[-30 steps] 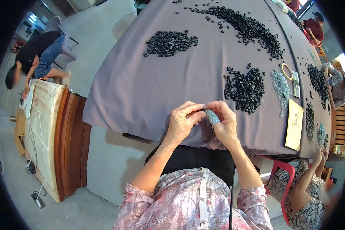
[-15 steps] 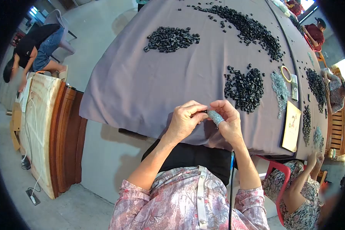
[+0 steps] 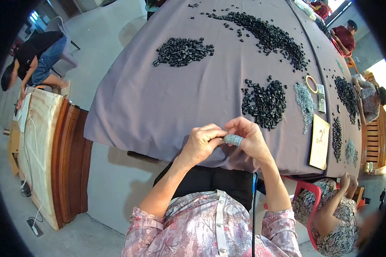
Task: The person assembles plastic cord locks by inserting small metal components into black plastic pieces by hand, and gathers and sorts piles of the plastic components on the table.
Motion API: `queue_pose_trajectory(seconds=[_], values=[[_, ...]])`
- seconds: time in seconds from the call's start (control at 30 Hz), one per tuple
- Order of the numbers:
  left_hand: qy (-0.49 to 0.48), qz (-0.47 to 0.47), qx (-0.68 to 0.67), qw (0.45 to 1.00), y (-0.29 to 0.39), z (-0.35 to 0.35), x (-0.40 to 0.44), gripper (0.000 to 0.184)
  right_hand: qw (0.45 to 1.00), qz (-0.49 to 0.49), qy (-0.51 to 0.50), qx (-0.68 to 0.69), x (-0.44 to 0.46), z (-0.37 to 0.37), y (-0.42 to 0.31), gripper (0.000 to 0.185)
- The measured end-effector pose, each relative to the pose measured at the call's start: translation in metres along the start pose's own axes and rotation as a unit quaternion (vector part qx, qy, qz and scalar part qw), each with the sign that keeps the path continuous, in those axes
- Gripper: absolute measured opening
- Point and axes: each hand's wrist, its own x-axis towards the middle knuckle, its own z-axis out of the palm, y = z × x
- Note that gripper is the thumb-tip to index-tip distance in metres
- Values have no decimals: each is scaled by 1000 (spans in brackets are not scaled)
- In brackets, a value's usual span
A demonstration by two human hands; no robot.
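Note:
My left hand (image 3: 203, 143) is closed in a pinch, its thumb and forefinger meeting my right thumb tip above the cloth's near edge. What the pinch holds is mostly covered by the fingers; a small black piece showed there a moment before. My right hand (image 3: 253, 140) has its fingers curled around the same spot, and I cannot make out what they grip. A speckled grey wrapping (image 3: 233, 139) covers its thumb. Just beyond the hands lies a heap of small black pieces (image 3: 265, 103).
More black pieces lie in a heap (image 3: 183, 52) and a long band (image 3: 270, 36) on the grey cloth (image 3: 158, 111). To the right are clear small pieces (image 3: 304, 103), a tape roll (image 3: 312, 84) and a board (image 3: 319, 141). Other people sit around the table; one bends over a cabinet (image 3: 68, 154).
The view has shifted slightly, so the heaps appear further left. My hands stay together, and the dark piece between the fingertips has become hidden.

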Motion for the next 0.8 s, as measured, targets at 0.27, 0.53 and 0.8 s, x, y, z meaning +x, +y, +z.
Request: queue_pose_trajectory(seconds=[0.27, 0.53, 0.8], values=[[26, -111, -140, 984, -5, 2, -4, 13, 999, -28, -5, -39, 16, -3, 3, 18], [48, -146, -169, 973, -7, 2, 0, 15, 817, -196, 230, -491, 73, -81, -17, 22], [57, -149, -190, 969, -7, 0, 1, 15, 775, -162, 174, -586, 104, -97, -3, 26]])
